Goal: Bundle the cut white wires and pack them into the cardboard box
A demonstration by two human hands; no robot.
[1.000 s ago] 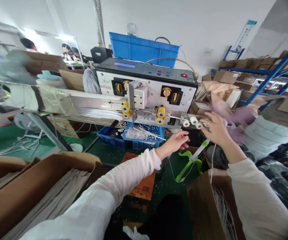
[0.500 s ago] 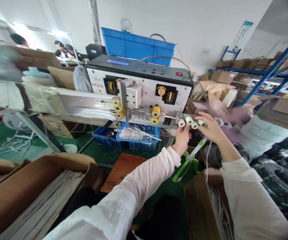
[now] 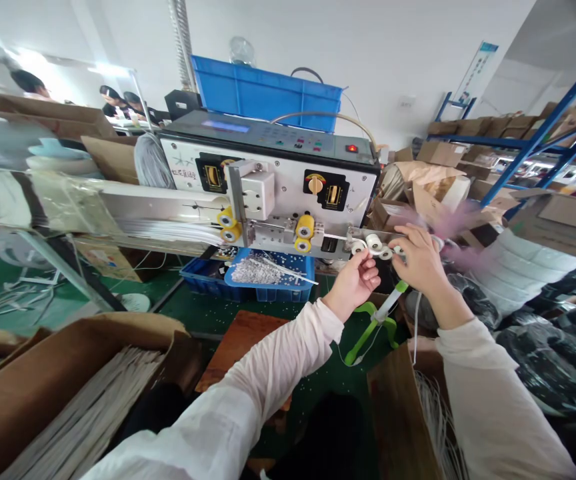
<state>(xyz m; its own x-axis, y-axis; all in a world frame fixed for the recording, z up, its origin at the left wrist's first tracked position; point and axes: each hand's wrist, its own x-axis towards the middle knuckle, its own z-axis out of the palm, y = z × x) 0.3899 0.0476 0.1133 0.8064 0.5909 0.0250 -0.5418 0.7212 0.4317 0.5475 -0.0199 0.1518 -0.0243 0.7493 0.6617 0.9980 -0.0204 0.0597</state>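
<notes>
Both hands (image 3: 353,283) (image 3: 418,259) at the white rollers (image 3: 374,243)

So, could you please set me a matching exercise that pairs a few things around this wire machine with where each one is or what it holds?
Things:
1. Right hand
2. Blue crate
3. Blue tray
4. Lower-left cardboard box

Places or states:
A. Holding long white strands
B. Touching white rollers
C. Holding small white pieces
D. Behind the machine's control panel

Pairs: 1-B, 2-D, 3-C, 4-A
</notes>
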